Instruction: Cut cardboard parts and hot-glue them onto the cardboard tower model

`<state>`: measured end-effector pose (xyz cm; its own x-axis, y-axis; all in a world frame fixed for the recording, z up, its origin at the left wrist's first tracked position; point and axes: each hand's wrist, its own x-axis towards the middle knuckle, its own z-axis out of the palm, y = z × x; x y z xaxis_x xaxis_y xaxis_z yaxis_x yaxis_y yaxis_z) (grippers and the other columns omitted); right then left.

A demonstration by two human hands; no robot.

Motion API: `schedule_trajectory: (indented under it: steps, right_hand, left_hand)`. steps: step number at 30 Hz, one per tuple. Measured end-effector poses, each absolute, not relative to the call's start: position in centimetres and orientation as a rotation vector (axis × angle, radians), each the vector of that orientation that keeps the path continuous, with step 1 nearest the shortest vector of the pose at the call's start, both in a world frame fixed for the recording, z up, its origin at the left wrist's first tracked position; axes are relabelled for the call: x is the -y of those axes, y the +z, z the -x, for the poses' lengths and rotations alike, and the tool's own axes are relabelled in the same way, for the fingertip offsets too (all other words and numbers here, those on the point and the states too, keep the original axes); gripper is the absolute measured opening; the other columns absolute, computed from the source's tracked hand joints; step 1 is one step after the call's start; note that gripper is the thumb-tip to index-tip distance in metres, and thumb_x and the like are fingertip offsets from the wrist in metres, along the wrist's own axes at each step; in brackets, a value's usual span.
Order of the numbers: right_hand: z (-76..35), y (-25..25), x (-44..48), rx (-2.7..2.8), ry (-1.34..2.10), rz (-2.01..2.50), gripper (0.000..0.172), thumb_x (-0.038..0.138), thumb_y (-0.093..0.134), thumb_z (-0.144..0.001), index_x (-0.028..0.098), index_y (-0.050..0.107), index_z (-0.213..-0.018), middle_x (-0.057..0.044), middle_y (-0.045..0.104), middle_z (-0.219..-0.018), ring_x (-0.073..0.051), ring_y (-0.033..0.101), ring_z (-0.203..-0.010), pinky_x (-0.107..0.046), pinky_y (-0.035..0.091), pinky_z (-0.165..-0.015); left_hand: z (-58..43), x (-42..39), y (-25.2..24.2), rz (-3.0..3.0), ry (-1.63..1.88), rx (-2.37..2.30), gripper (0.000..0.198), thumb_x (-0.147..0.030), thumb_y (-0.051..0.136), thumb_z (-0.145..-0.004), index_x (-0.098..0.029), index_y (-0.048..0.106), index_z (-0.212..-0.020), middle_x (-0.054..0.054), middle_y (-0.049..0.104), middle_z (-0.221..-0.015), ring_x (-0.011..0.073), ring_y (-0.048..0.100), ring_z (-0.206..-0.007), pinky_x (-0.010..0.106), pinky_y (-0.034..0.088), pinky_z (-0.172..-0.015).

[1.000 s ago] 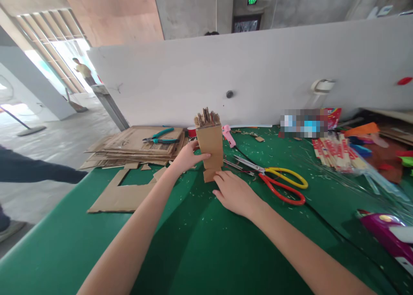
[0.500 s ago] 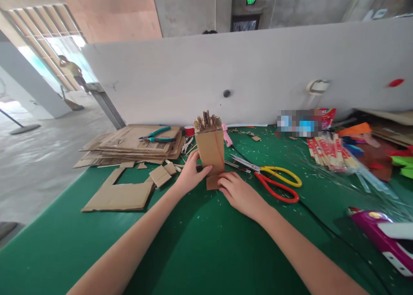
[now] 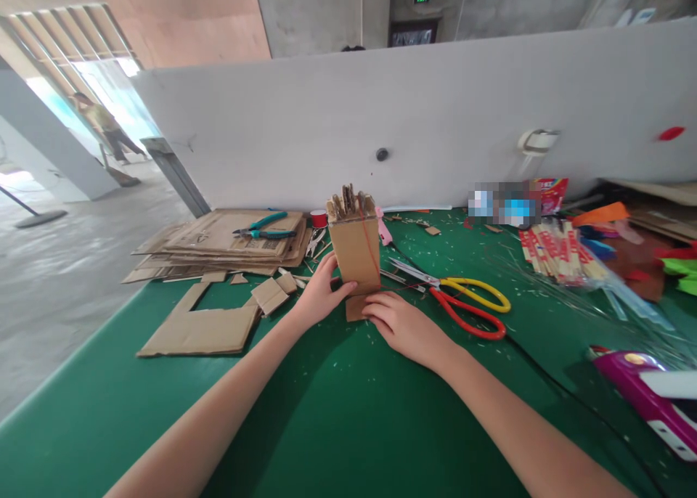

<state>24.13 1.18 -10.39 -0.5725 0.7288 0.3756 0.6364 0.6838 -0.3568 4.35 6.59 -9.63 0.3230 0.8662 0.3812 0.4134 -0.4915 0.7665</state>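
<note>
While both your forearms are reaching in over the bare near part of the green counter (image 3: 348,433), a purple tool (image 3: 642,389) is sitting at your far right, well apart from the work. Your right hand (image 3: 406,331) is resting low, its fingers loosely bent and touching the small cardboard flap (image 3: 356,308) at the foot of the cardboard box (image 3: 355,255); whether it is pinching the flap, you are not showing clearly enough to tell. Your left hand (image 3: 322,295) is holding the box's left side, partly closed, with the thumb lying across the lower front. The box is standing roughly upright between your hands, jagged cardboard strips (image 3: 348,202) poking out at the top and a red thread (image 3: 372,245) running down the front. You are probably steadying the box and setting its lower end; the next move is calling for a firm left hand while the right is minding flap and thread.

To the left, a cut-out cardboard piece (image 3: 201,332) is lying flat; to the right, scissors (image 3: 471,309) are lying open. Farther back, pliers (image 3: 266,229) are resting on stacked cardboard sheets (image 3: 212,240), and a pink glue gun (image 3: 384,229) is lying just behind the box.
</note>
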Motion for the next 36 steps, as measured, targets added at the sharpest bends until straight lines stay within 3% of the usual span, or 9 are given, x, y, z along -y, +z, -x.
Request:
schedule_trajectory:
  steps: [9, 13, 15, 17, 19, 23, 29, 36]
  right_hand:
    - [-24.5, -10.3, -0.9, 2.38, 0.224, 1.118, 0.021, 0.021, 0.051, -0.086, 0.019, 0.061, -0.105, -0.008, 0.062, -0.109, -0.022, 0.052, -0.108, -0.04, 0.047, -0.093]
    - [-24.8, -10.1, -0.8, 2.383, 0.239, 1.146, 0.026, 0.023, 0.053, -0.084, 0.017, 0.058, -0.11, -0.009, 0.061, -0.112, -0.022, 0.051, -0.109, -0.04, 0.046, -0.093]
    - [-25.0, -9.9, -0.8, 2.376, 0.241, 1.16, 0.027, 0.024, 0.054, -0.083, 0.018, 0.057, -0.11, -0.009, 0.06, -0.113, -0.022, 0.051, -0.109, -0.039, 0.046, -0.093]
    - [-25.2, -9.7, -0.8, 2.374, 0.228, 1.181, 0.025, 0.025, 0.054, -0.083, 0.018, 0.057, -0.107, -0.008, 0.06, -0.112, -0.022, 0.051, -0.107, -0.039, 0.046, -0.092]
    - [-25.4, -9.6, -0.8, 2.381, 0.206, 1.206, 0.021, 0.026, 0.055, -0.083, 0.019, 0.057, -0.103, -0.007, 0.061, -0.109, -0.022, 0.052, -0.105, -0.039, 0.046, -0.09]
    - [-25.7, -9.4, -1.0, 2.394, 0.177, 1.201, 0.018, 0.026, 0.055, -0.083, 0.02, 0.059, -0.1, -0.007, 0.062, -0.104, -0.021, 0.053, -0.103, -0.038, 0.046, -0.089]
    - [-25.8, -9.3, -1.1, 2.412, 0.135, 1.211, 0.014, 0.025, 0.055, -0.083, 0.018, 0.059, -0.095, -0.007, 0.063, -0.101, -0.022, 0.053, -0.099, -0.037, 0.046, -0.085]
    - [-26.1, -9.6, -1.3, 2.4, 0.125, 1.223, 0.016, 0.027, 0.056, -0.083, 0.019, 0.058, -0.097, -0.007, 0.063, -0.103, -0.023, 0.053, -0.101, -0.038, 0.045, -0.087]
  left_hand:
    - [-4.3, -6.5, -9.5, -2.077, 1.017, -1.099, 0.048, -0.028, 0.059, -0.08, -0.021, 0.044, -0.125, 0.009, 0.039, -0.135, 0.0243, 0.044, -0.124, 0.034, 0.052, -0.09]
    - [-2.7, -6.8, -7.4, -2.273, 0.793, -1.077, 0.076, -0.028, 0.064, -0.074, -0.023, 0.026, -0.14, 0.012, 0.024, -0.148, 0.0257, 0.04, -0.128, 0.034, 0.048, -0.093]
    - [-1.4, -6.8, -5.4, -2.303, 0.605, -1.194, 0.084, -0.03, 0.063, -0.074, -0.022, 0.016, -0.144, 0.014, 0.024, -0.148, 0.0249, 0.049, -0.12, 0.034, 0.05, -0.088]
    - [-0.3, -6.2, -3.3, -2.37, 0.291, -1.338, 0.067, -0.035, 0.059, -0.077, -0.018, 0.034, -0.137, 0.014, 0.049, -0.131, 0.0244, 0.058, -0.106, 0.035, 0.05, -0.085]
    - [0.1, -5.1, -1.8, -2.46, 0.076, -1.38, 0.044, -0.037, 0.051, -0.083, -0.02, 0.051, -0.123, 0.009, 0.061, -0.115, 0.0229, 0.061, -0.097, 0.033, 0.049, -0.081]
    - [-1.5, -2.3, -2.5, -2.69, -0.06, -1.267, 0.03, -0.033, 0.046, -0.087, -0.029, 0.059, -0.114, 0.003, 0.061, -0.115, 0.0203, 0.063, -0.093, 0.031, 0.047, -0.078]
    - [-4.3, -1.0, -6.6, -2.89, 0.028, -1.317, 0.024, -0.025, 0.043, -0.09, -0.022, 0.061, -0.106, 0.005, 0.064, -0.107, 0.0218, 0.059, -0.099, 0.033, 0.046, -0.083]
    - [-5.3, -0.5, -7.5, -2.843, 0.13, -1.41, 0.025, -0.023, 0.04, -0.09, -0.021, 0.062, -0.102, 0.005, 0.065, -0.106, 0.0212, 0.059, -0.096, 0.033, 0.046, -0.082]
